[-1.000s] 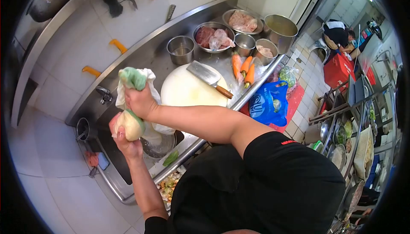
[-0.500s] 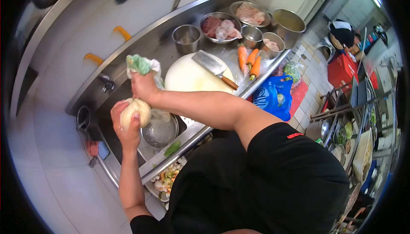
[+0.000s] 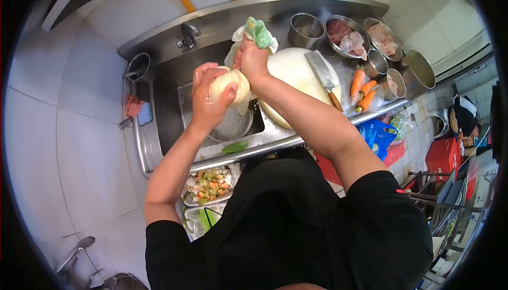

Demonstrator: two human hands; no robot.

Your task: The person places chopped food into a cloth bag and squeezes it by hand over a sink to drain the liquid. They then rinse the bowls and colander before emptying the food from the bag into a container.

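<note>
A wet, pale-yellow cloth bundle [image 3: 231,85], rounded and bulging, hangs above the sink. My left hand [image 3: 208,97] cups its rounded part from the left, thumb across the front. Closed in a fist, my right hand [image 3: 253,60] grips the gathered neck just above and to the right. A green and white cloth end [image 3: 258,32] sticks out above that fist. What fills the bundle is hidden. Below it, a metal bowl [image 3: 230,127] sits in the sink [image 3: 168,107], partly covered by my hands. Right of my hands lies a round white chopping board [image 3: 288,73] with a cleaver [image 3: 321,72] on it.
Carrots [image 3: 363,89], a steel pot [image 3: 306,30] and several bowls of meat [image 3: 346,35] stand to the right. A tap [image 3: 189,33] rises behind the sink. A green leaf [image 3: 235,146] lies on the front ledge, above a tray of food scraps [image 3: 210,185]. A person [image 3: 463,114] bends at far right.
The view has swung left, so the sink and counter appear further right. Both hands still hold the cloth bundle over the sink, my right hand at its neck.
</note>
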